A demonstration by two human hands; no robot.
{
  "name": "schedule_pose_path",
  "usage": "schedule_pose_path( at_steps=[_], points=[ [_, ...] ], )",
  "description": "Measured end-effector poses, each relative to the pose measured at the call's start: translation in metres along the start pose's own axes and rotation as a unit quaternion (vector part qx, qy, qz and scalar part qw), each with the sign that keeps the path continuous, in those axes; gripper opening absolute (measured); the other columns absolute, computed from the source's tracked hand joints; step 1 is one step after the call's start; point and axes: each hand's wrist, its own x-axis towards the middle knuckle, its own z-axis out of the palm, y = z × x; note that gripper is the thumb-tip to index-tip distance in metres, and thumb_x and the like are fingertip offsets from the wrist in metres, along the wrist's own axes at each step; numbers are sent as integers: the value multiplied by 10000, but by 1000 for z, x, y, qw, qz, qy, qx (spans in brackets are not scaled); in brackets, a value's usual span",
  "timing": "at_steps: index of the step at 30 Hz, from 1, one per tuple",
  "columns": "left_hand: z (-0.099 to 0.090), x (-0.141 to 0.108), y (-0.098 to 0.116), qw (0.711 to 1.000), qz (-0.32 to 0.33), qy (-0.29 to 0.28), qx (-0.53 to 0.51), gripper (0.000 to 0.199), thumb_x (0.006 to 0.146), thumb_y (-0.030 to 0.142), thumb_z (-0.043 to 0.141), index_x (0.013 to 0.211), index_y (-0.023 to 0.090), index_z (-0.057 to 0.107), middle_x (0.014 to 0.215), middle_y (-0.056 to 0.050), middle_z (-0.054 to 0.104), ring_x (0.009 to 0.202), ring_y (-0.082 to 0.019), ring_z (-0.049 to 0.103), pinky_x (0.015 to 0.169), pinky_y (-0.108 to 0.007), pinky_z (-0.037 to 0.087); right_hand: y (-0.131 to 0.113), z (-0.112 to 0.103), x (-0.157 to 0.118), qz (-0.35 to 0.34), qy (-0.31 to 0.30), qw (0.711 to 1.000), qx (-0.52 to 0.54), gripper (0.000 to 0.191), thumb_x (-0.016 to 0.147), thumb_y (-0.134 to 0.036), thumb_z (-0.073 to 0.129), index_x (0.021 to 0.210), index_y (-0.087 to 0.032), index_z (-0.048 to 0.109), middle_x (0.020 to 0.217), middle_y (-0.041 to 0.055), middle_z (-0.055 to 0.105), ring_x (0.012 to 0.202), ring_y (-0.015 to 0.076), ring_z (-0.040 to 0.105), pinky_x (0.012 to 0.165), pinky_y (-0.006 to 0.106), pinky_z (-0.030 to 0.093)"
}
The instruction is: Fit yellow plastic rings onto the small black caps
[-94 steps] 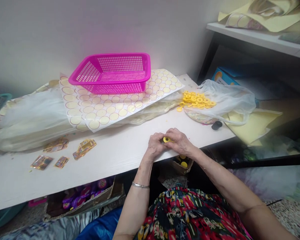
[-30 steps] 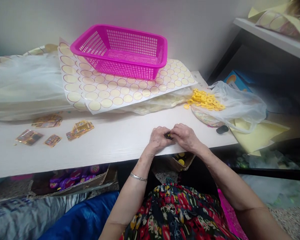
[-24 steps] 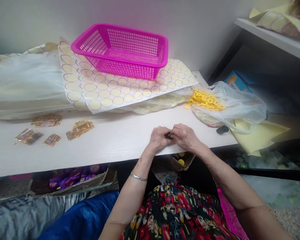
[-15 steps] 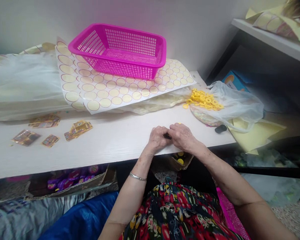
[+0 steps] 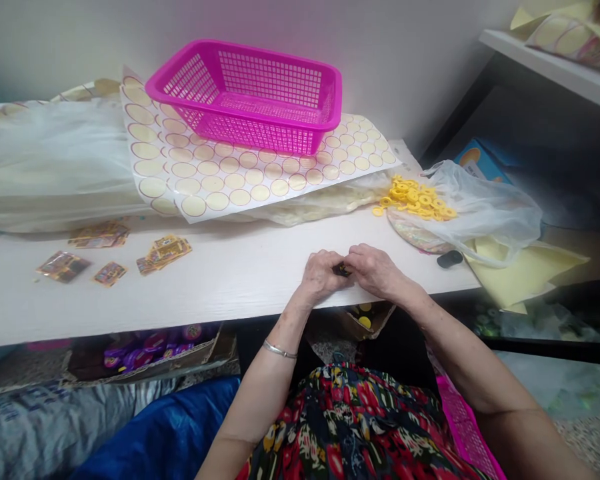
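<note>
Close together at the table's front edge, my left hand (image 5: 323,273) and my right hand (image 5: 373,270) are both closed around a small black piece (image 5: 340,269). Fingers cover most of it, so its exact kind is hidden; some yellowish marking shows on it. To the right of my hands, a black round piece (image 5: 450,259) lies on the white table (image 5: 240,267). Beyond it, a pile of small yellow ring-shaped plastic parts (image 5: 417,199) rests by a clear plastic bag (image 5: 495,210).
A pink basket (image 5: 245,133) stands on sheets of round stickers (image 5: 210,183) at the back. Several small printed cards (image 5: 167,252) lie on the left. Below the table are a carton of purple items (image 5: 150,347) and a carton with black and yellow pieces (image 5: 365,317).
The view has shifted slightly, so the scene sits a little to the right. Both hands stay together, and more of the black piece shows between the fingers.
</note>
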Motion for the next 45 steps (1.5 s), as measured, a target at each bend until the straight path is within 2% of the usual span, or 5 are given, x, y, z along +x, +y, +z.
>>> schedule_pose_path(
  at_steps=[15,25,33,39,45],
  points=[
    [1,2,0,1000,-17,-4,-5,206,605,384,688,703,205,657,683,9,622,701,-153,528,682,-283,383,-5,-10,14,-45,-69,997,6,177,786,-103,472,831,-148,638,761,67,573,730,174,468,650,291,321],
    [0,3,-5,1000,-13,-7,-27,346,504,368,775,801,224,671,780,14,658,764,-165,541,725,-297,387,27,17,-19,218,214,920,246,130,798,-259,496,803,-172,592,766,25,558,715,147,522,672,270,411],
    [-1,3,-5,999,-24,7,-31,363,484,342,796,791,206,657,757,11,653,751,-166,531,711,-298,391,14,29,-9,368,122,921,26,455,747,-517,552,1016,-150,561,1031,121,523,939,255,475,721,334,387],
    [1,4,-6,998,-28,21,-50,371,462,313,804,787,205,659,764,-3,634,763,-173,526,731,-313,403,23,29,-1,346,112,932,11,256,811,-389,504,844,-154,601,965,106,550,918,229,472,728,315,360],
    [-10,-3,1,978,-42,37,-200,412,539,108,655,942,193,650,971,-42,617,902,-181,528,831,-316,404,25,26,-14,285,243,899,229,222,776,-368,564,838,-156,587,810,29,561,693,138,498,655,262,385]
  ],
)
